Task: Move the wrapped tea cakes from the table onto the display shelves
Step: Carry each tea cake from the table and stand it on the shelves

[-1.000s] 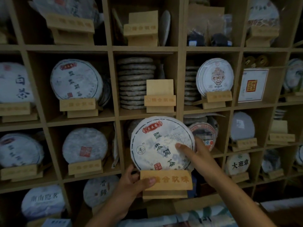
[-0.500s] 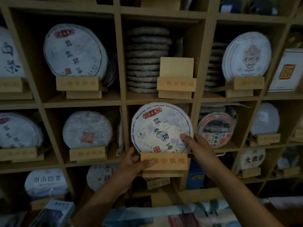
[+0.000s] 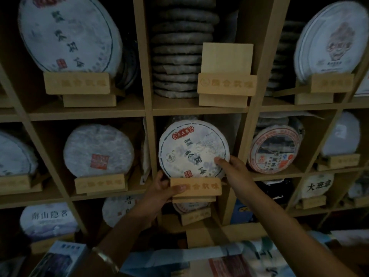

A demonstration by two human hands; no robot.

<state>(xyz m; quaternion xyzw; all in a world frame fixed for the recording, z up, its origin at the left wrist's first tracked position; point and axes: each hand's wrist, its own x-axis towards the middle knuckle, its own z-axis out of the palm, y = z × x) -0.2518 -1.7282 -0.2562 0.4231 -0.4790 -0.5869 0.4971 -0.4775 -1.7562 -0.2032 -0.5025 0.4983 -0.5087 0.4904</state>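
A round white-wrapped tea cake (image 3: 191, 148) with a red label and dark characters stands upright on a small wooden stand (image 3: 196, 187). Both are at the mouth of the middle cubby of the wooden shelf (image 3: 199, 111). My left hand (image 3: 162, 189) grips the stand's left end, thumb across its front. My right hand (image 3: 232, 168) holds the cake's lower right edge, thumb on its face and fingers behind it.
Neighbouring cubbies hold other wrapped cakes on stands: a plain one with a red seal (image 3: 98, 150) to the left and a red-rimmed one (image 3: 274, 148) to the right. Above are a stack of bare cakes (image 3: 179, 54) and an empty stand (image 3: 226, 82). Printed papers (image 3: 199, 262) lie below.
The cake and stand have moved up and deeper into the middle cubby with both hands still on them. The view has closed in on the shelf.
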